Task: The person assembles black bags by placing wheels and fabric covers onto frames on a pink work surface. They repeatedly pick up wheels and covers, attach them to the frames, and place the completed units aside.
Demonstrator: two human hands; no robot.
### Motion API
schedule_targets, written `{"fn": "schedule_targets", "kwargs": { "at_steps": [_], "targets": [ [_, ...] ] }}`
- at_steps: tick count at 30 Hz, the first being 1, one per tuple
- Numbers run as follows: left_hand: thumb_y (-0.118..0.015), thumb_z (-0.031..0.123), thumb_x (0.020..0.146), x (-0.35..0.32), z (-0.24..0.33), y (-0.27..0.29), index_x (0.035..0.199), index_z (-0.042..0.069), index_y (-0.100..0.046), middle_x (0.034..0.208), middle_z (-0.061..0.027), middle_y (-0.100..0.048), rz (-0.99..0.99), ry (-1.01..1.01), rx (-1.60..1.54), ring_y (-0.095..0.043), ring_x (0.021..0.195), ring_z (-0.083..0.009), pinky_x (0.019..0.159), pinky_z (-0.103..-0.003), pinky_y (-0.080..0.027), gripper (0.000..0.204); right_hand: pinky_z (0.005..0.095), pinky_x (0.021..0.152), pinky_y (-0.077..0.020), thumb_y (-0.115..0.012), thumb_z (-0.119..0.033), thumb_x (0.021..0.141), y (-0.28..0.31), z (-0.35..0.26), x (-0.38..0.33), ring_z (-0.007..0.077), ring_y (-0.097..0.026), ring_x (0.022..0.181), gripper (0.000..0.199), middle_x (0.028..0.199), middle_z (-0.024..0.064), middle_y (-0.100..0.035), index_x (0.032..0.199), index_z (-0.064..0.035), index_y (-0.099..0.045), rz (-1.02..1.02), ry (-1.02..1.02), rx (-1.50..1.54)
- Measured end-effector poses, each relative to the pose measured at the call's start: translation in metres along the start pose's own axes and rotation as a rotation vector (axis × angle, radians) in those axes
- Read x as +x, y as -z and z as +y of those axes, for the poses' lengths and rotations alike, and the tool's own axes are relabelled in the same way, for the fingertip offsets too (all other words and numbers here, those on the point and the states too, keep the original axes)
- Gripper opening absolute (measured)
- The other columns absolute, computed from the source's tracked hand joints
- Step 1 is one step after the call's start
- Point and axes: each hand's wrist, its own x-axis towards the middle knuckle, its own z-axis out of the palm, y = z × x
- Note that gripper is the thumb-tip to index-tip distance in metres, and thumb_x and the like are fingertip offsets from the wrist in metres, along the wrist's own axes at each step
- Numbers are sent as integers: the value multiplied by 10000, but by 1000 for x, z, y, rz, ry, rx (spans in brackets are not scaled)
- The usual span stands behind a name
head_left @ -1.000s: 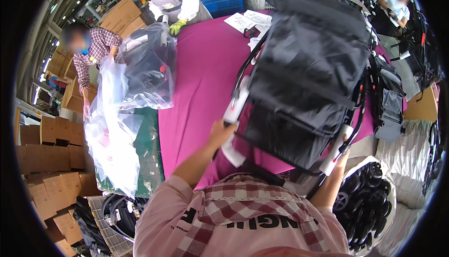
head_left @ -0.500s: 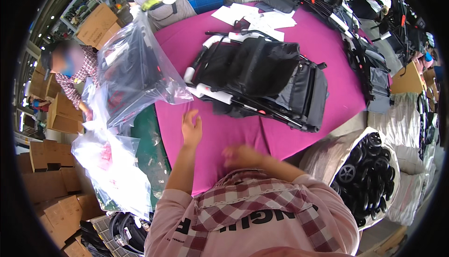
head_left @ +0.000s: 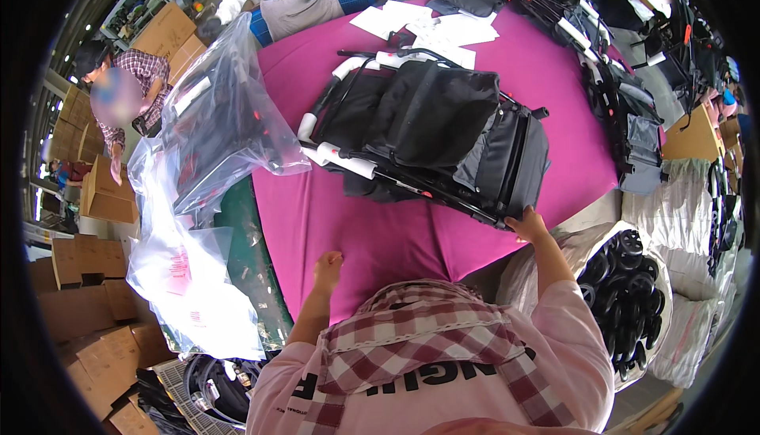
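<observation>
- The folded black fabric stroller with a black metal frame and white foam-padded bars (head_left: pixel 431 138) lies flat on the magenta cloth-covered table (head_left: pixel 396 245), roughly in the middle of it, with the padded bars toward the far left and the folded fabric body toward the near right.
- The right hand (head_left: pixel 529 224) rests on the near right corner of the stroller's frame, fingers curled over the edge; how firmly it grasps cannot be told (the fingertips are hidden behind the frame).
- The left hand (head_left: pixel 328 265) is loosely closed, holds nothing, and sits on or just above the bare magenta cloth, well apart from the stroller.
- A large clear plastic bag (head_left: pixel 226 122) with another folded frame inside it stands at the table's left edge, just beside the stroller's white bars.
- More crumpled clear plastic bags (head_left: pixel 182 277) hang below it, to the left of the table.
- White paper sheets (head_left: pixel 427 27) lie on the far side of the table, beyond the stroller.
- A white sack of black plastic wheels (head_left: pixel 625 292) sits to the right of the person, below the table edge.
- Brown cardboard boxes (head_left: pixel 87 308) are stacked at the far left.
</observation>
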Motion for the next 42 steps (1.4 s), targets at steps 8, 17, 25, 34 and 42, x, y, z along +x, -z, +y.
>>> {"fn": "schedule_targets", "kwargs": {
  "at_steps": [8,17,25,34,42],
  "targets": [
    [-579,237,881,-15,23,-41,1078,13,-653,900,-119,-696,-40,-62,-49,-661,838,-222,771,-333,-510,308,464,749,-542,-484,-475,920,-14,-52,-49,349,-661,949,498,1024,220,-671,1187,-64,-572,-188,91,-332],
    [-523,453,943,-17,42,-39,1224,38,-529,1090,-131,-629,227,93,-552,-608,915,-213,735,-356,-486,501,419,776,-525,-684,-326,818,-51,-135,-81,311,-664,852,343,927,152,-683,1037,-65,-648,-67,754,267],
    [-566,455,940,-70,27,-72,1191,21,-537,959,-68,-603,-133,215,-820,-567,796,-156,705,-326,-497,503,472,882,-441,-759,-231,776,-63,-95,0,348,-559,1030,528,1112,189,-559,1200,-20,-524,628,649,398],
    [-644,394,912,-75,0,-64,1288,33,-483,1026,-70,-593,-369,367,-947,-585,940,-191,866,-390,-505,546,420,865,-439,-607,-714,754,-81,17,76,240,-549,1083,788,1146,94,-591,1205,-68,-570,228,-152,1074],
    [-585,633,843,-107,-21,-6,1405,66,-397,1402,-162,-461,-942,664,-1479,-449,1284,-302,1079,-448,-366,820,294,686,-493,-699,-494,836,-124,-3,-30,133,-605,839,556,1066,21,-638,1233,-132,-556,-377,-212,970]
  ]
}}
